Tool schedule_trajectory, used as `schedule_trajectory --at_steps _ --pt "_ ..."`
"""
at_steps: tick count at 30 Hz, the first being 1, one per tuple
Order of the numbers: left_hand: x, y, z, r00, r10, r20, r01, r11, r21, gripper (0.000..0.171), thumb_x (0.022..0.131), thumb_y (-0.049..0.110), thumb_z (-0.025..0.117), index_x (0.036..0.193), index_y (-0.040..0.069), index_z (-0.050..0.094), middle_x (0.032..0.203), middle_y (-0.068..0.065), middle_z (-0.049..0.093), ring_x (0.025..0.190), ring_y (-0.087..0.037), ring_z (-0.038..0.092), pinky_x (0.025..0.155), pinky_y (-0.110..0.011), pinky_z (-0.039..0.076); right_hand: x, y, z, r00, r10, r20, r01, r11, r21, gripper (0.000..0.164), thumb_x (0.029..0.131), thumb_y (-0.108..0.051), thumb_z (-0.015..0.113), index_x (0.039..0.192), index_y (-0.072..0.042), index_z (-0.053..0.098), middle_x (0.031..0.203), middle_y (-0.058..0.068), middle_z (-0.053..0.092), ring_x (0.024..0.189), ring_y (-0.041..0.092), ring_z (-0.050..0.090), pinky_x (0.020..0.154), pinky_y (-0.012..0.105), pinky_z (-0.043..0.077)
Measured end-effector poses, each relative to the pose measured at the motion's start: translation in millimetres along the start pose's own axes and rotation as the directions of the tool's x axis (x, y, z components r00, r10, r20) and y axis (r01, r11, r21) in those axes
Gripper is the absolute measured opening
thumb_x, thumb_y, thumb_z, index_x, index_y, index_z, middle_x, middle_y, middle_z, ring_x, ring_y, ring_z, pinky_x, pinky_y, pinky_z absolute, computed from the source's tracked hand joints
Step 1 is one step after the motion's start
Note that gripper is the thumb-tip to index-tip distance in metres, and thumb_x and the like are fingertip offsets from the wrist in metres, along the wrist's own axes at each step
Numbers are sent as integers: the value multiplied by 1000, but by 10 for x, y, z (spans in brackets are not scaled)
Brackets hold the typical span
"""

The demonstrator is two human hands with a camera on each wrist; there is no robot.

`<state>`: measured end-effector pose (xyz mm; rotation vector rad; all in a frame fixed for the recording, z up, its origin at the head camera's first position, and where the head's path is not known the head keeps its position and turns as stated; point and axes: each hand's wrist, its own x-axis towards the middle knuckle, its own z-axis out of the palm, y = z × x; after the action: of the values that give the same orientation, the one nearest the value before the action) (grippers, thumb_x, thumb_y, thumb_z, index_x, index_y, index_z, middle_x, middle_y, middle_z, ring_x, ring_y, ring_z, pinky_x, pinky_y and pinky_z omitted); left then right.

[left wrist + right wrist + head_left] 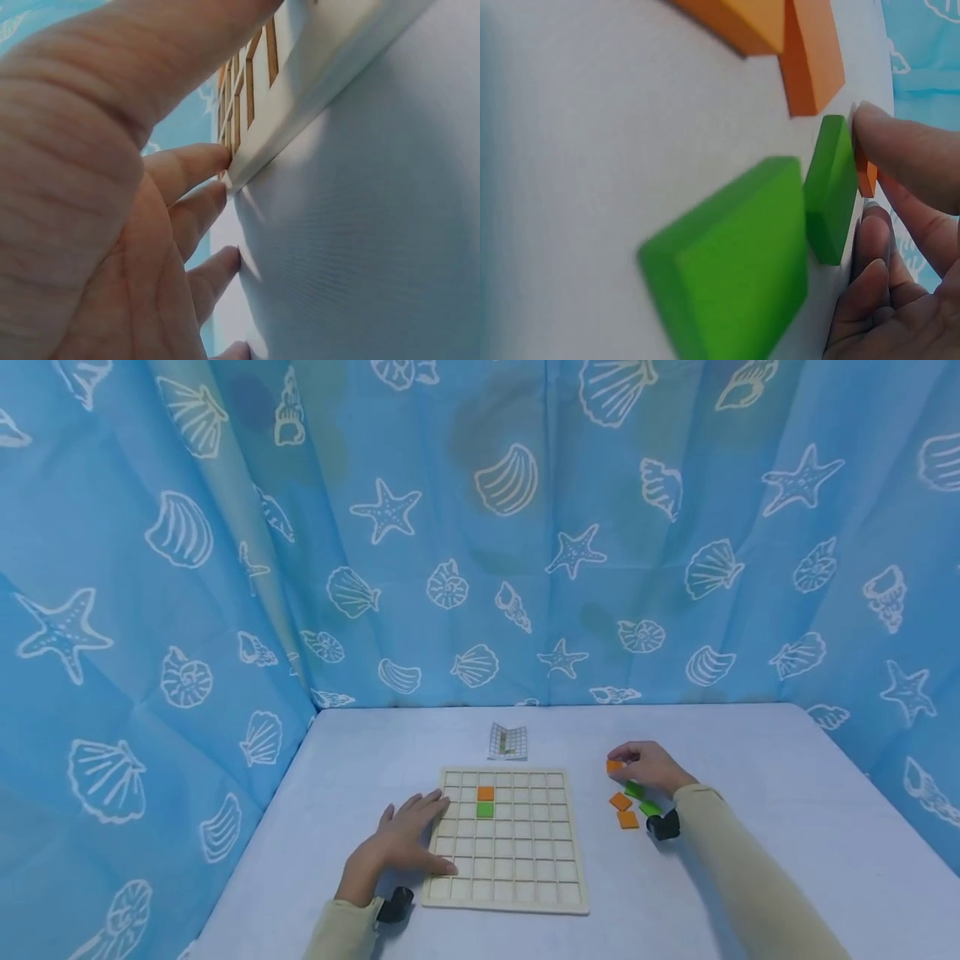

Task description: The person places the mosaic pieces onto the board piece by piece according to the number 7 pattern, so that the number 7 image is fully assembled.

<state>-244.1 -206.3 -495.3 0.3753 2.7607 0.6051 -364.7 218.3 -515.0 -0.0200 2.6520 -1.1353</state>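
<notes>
A pale square board [506, 907] with a raised grid lies on the table. In its upper left part an orange tile [486, 793] sits in a cell directly above a green tile [485, 810]. My left hand [405, 842] rests at the board's left edge with fingers spread; thumb and fingertips reach its rim. To the right of the board, my right hand [651, 766] pinches another orange tile [867, 176] between thumb and fingers, low at the tabletop. Beside that hand lie green tiles [633, 790] and loose orange tiles [627, 819], two of each colour.
Behind the board stands a small folded card [508, 742] printed with a grid and coloured squares. A white cloth covers the table [390, 739]. Blue curtains [450, 635] with shell and starfish drawings hang behind it and at the sides.
</notes>
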Motion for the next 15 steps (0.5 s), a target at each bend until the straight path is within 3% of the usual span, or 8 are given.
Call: schedule_trajectory --at_steps 8,15 --pt "14 16 16 1000 -13 -6 13 1000 19 107 66 59 84 153 18 38 163 -5 28 151 -36 20 118 -71 9 8 -22 -22 1000 21 5 -21 1000 -23 38 88 -20 73 123 -5 64 129 21 56 108 34 51 99 51 49" --pt "12 31 12 1000 -31 -2 31 999 16 107 66 60 85 153 19 38 163 -5 28 152 -35 20 118 -70 8 -10 -116 -40 1000 13 9 -12 996 -90 33 86 -18 73 115 -4 63 116 19 59 96 30 54 84 38 52"
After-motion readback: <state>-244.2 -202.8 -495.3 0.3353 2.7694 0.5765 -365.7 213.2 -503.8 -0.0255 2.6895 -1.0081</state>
